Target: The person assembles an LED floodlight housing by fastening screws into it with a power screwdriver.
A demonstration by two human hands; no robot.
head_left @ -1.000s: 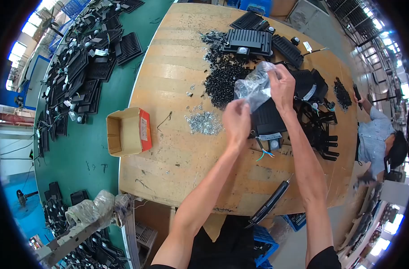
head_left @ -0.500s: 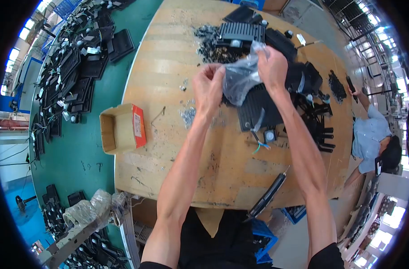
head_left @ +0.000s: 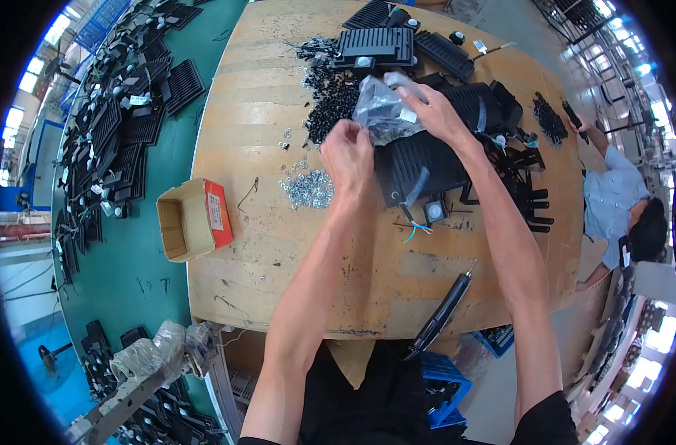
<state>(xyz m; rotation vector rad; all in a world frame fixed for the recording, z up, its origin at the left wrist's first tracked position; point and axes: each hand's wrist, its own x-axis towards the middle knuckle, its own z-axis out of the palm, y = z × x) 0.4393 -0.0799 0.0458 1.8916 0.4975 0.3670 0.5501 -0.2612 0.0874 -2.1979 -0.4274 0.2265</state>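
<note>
A transparent plastic bag is stretched between my two hands above the wooden table. My left hand pinches its lower left edge, fingers closed. My right hand grips its upper right side with bent fingers. Left of the bag spreads a heap of small black parts, apparently screws. Nearer me, a pile of small silver hardware pieces lies beside my left wrist. Beneath the bag and my right forearm sits a black ribbed housing with a small sensor block and coloured wires.
More black ribbed housings lie at the table's far side. A power screwdriver rests near the front edge. An open cardboard box stands at the left edge. Black units crowd the green surface. A co-worker is at the right.
Both hands have come lower with the bag, and the right hand has shifted slightly left. The view has shifted, and the black heap and silver pile show more fully.
</note>
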